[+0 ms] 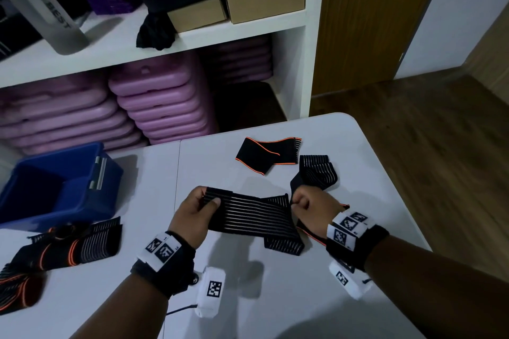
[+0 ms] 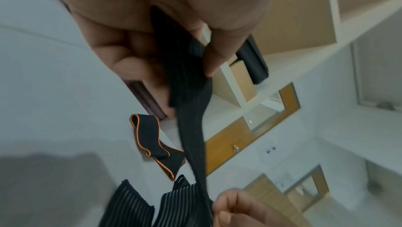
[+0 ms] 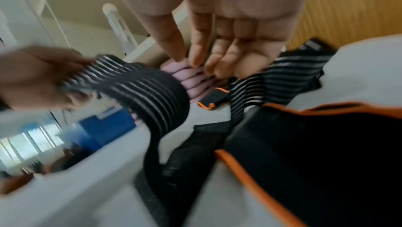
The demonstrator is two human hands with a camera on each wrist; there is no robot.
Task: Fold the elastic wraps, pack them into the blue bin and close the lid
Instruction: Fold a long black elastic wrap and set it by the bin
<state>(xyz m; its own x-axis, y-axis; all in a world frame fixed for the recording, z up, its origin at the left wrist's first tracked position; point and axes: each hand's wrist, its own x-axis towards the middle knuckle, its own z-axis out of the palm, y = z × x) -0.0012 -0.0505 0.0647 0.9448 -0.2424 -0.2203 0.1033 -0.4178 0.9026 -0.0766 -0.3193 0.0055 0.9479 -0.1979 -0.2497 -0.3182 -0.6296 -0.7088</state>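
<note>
A black elastic wrap with pale stripes (image 1: 248, 215) hangs stretched between my two hands just above the white table (image 1: 275, 297). My left hand (image 1: 209, 198) grips its left end, thumb on top and fingers underneath, as the left wrist view shows (image 2: 174, 62). My right hand (image 1: 296, 201) pinches the right end, where the wrap (image 2: 193, 136) twists. In the right wrist view the right hand (image 3: 195, 60) has its fingertips pressed together and the wrap (image 3: 141, 89) droops down. The blue bin (image 1: 68, 209) stands open at the table's far left.
A loose heap of wraps (image 1: 68, 245) lies left of my left wrist. An orange-edged wrap (image 1: 264, 154) and a striped wrap (image 1: 316, 170) lie beyond my hands; another orange-edged one (image 1: 311, 234) lies under my right wrist. White shelves (image 1: 289, 25) hold purple stacked items (image 1: 165, 107).
</note>
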